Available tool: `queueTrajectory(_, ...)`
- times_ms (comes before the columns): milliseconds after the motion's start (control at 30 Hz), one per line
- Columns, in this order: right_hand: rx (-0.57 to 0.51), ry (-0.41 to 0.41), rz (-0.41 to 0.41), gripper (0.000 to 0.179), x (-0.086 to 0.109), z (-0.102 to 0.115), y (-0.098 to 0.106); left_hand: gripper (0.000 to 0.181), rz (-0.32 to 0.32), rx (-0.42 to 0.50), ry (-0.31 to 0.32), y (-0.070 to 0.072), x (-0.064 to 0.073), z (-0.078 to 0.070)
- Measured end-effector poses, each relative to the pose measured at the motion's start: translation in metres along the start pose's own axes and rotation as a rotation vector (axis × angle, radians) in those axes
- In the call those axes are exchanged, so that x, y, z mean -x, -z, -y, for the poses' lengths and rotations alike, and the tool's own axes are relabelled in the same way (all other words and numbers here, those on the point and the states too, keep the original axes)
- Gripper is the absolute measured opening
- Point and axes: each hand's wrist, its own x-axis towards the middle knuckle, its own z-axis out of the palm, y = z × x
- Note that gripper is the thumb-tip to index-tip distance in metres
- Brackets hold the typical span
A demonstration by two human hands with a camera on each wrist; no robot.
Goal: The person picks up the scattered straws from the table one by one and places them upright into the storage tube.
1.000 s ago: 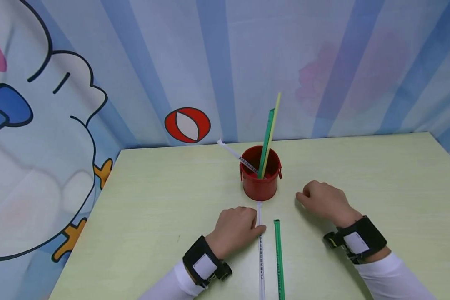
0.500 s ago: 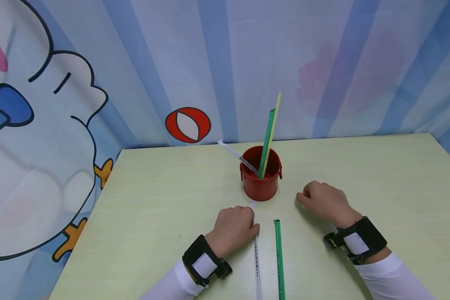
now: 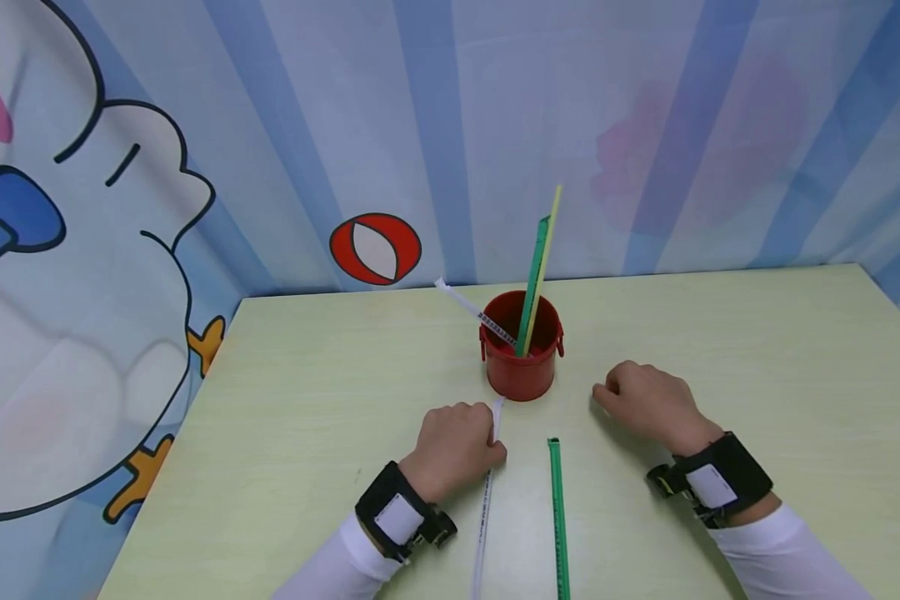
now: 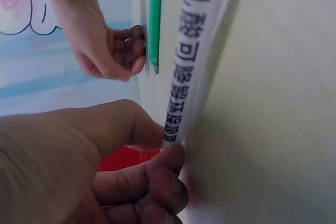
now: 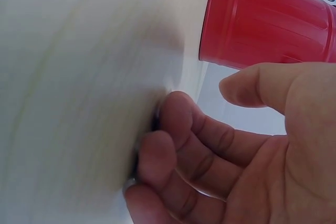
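My left hand (image 3: 453,450) pinches a white paper-wrapped drinking straw (image 3: 486,508) between thumb and fingers, close to the table. Dark printed characters run along its wrapper (image 4: 184,61) in the left wrist view; its near end leaves the head view. To the right lies a green wrapped strip, straw-like (image 3: 558,508), also cut off by the frame. My right hand (image 3: 652,404) rests on the table with loosely curled fingers and nothing in them. Beyond the hands stands a small red bucket (image 3: 520,383), which also shows beside my right hand's thumb in the right wrist view.
Out of the bucket lean a white wrapped straw (image 3: 461,302), a green strip (image 3: 534,279) and a thin yellow stick (image 3: 550,242). The pale wooden table (image 3: 757,350) ends at a blue striped backdrop (image 3: 525,125) with cartoon prints.
My left hand has moved left with the white straw, which now slants and lies farther from the green strip. My right hand has stayed in place.
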Motion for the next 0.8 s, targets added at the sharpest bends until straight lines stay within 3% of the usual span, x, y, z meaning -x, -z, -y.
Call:
queueTrajectory(233, -0.004, 0.004, -0.002, 0.033, 0.0, -0.001, 0.0, 0.031, -0.055, 0.079, 0.014, 0.009, 0.0, 0.009)
queueTrajectory(567, -0.004, 0.009, -0.012, 0.034, 0.0, -0.002, -0.001, 0.033, -0.048, 0.183, 0.076, 0.028, 0.001, 0.028)
queueTrajectory(800, -0.005, 0.007, -0.015, 0.033, 0.0, -0.002, -0.001, 0.031, -0.105, 0.21, 0.117, 0.039, 0.001, 0.037)
